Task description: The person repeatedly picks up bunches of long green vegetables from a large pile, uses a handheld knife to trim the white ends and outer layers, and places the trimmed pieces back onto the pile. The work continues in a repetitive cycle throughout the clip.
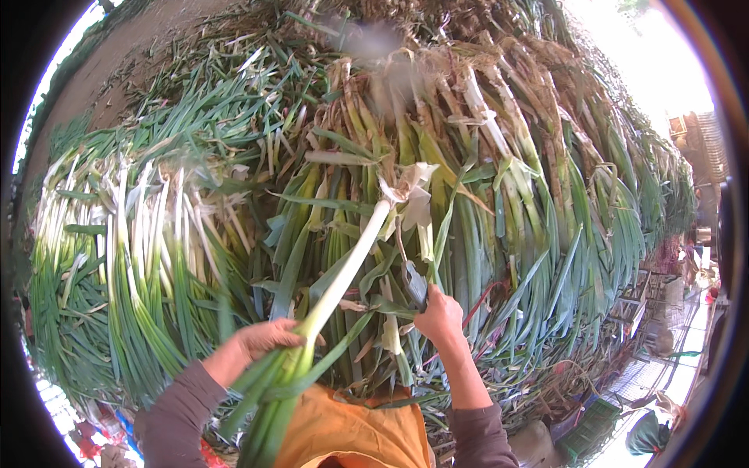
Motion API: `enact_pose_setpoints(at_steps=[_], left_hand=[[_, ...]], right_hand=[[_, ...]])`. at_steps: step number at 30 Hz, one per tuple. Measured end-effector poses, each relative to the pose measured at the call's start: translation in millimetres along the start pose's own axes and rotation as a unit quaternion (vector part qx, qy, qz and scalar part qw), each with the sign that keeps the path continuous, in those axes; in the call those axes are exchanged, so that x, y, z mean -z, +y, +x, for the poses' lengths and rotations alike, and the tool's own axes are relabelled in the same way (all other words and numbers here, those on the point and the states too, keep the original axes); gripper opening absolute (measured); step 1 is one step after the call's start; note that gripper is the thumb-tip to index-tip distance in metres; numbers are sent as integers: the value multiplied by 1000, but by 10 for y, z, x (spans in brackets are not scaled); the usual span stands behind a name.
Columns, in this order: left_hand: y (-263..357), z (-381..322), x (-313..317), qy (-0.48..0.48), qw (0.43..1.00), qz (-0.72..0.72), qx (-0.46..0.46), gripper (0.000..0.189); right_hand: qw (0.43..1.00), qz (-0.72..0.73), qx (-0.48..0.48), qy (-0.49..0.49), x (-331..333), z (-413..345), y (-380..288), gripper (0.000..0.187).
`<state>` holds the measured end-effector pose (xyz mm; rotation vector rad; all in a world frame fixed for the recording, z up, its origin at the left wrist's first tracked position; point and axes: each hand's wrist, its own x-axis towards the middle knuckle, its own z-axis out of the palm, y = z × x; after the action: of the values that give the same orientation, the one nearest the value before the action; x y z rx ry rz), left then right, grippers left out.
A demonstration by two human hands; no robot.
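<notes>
My left hand (263,342) is closed around a thick-stemmed green onion (351,260), gripping it where the white shank turns green. Its root end points up and away from me, with torn papery skin (418,199) beside it. The long leaves (275,409) trail down over my orange apron (354,424). In my right hand (440,316) is a dark-grey tool (415,285) with a thin, slightly curved end. Exactly what kind of tool it is cannot be made out. The tool's tip is just below the onion's root end; whether they touch is unclear.
Unpeeled onions with soil-brown roots (497,88) form a large heap ahead and to the right. White-shanked onions (140,216) lie in a row at left. Loose leaves and peelings (216,105) spread behind them. A green plastic crate (591,430) stands at lower right.
</notes>
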<state>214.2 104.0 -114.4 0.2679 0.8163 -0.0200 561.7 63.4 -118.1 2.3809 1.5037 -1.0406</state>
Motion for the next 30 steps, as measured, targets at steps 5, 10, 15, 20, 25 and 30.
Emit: enact_pose_setpoints(at_steps=[5,10,15,20,25,30], left_hand=[[-803,193,-111,-6,980,-186,-72,55],[-1173,414,-295,75,974,-135,-165,61],[-1053,81,-255,70,983,-5,-168,72],[-708,-850,427,209,926,297,-101,58],[-575,-2219,1197,504,679,531,-50,49],[-215,-3614,1734,569,557,605,-12,36]], right_hand=[[999,13,35,-4,-177,-285,77,39],[999,-1,47,-7,-295,-20,-4,39],[998,-28,45,-15,-349,253,-156,29],[997,-67,36,-32,-418,441,-323,32],[992,-112,47,-36,-292,523,-592,34],[978,-200,55,-7,327,863,-740,35]])
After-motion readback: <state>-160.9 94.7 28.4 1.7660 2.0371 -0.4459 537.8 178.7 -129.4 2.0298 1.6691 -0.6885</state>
